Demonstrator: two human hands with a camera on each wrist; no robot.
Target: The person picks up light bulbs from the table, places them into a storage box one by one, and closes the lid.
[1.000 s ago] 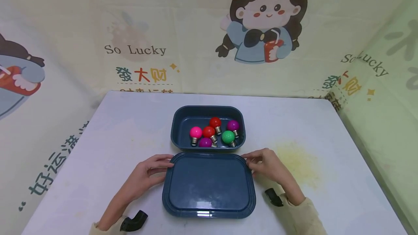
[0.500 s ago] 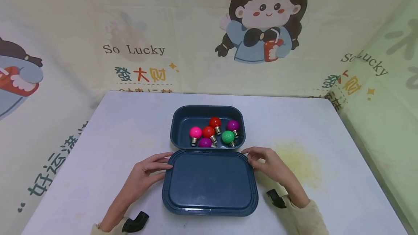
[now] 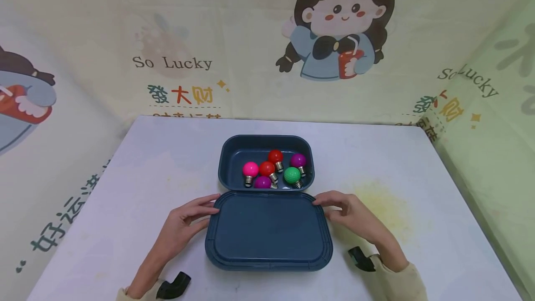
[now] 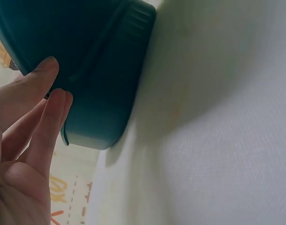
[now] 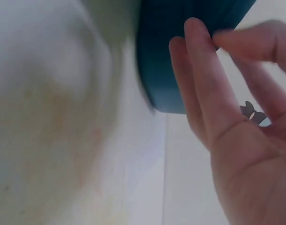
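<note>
A dark blue rectangular lid [image 3: 269, 231] is held at its two sides, its far edge overlapping the near rim of a matching open box [image 3: 232, 154] in the head view. My left hand [image 3: 181, 226] pinches the lid's left edge near the far corner; the left wrist view has the thumb [image 4: 48, 70] on one face and fingers at the edge. On the opposite side, my right hand [image 3: 357, 215] pinches the far right corner between fingers and thumb. Inside the box lie several bulb-shaped pieces with metal screw bases, among them a pink bulb [image 3: 250, 169] and a green bulb [image 3: 291, 175].
A white table [image 3: 167, 152] carries the box and has a yellowish stain [image 3: 382, 208] on its right. Printed cloth [image 3: 242, 36] hangs behind and along both sides. Black wrist mounts [image 3: 173, 286] sit at the sleeves.
The lid's near edge has risen and its far edge has shifted slightly toward the box. My right hand has moved a little right, its fingers shifting on the corner. The bulbs stay put.
</note>
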